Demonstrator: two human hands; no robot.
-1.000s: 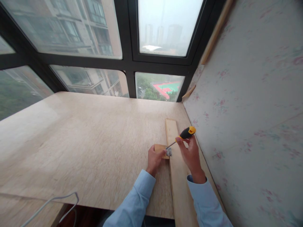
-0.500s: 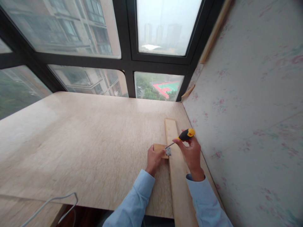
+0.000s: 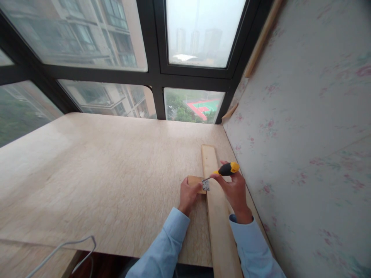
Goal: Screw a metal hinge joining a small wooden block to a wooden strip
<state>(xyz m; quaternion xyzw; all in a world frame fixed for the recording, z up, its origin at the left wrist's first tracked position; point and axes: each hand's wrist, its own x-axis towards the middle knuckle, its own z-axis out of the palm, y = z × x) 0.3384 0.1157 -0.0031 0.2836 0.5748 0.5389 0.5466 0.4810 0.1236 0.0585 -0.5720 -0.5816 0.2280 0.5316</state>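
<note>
My right hand grips a yellow and black screwdriver by the front of its handle. The screwdriver slants down to the left, and its tip is at a small metal hinge. That hinge lies across the seam between a long wooden board and a short wood block. My left hand is closed on the block, thumb on top beside the hinge; its other fingers are partly hidden. Whether a screw sits under the tip is too small to tell.
The pale stone-patterned sill spreads out to the left. Close on the right rises a wall with floral paper. Dark window frames stand behind the sill. A white cable hangs over the front left edge.
The screwdriver's handle has dropped a little, so the tool lies flatter, and my right hand has shifted with it. My left hand, the block and the board stay put.
</note>
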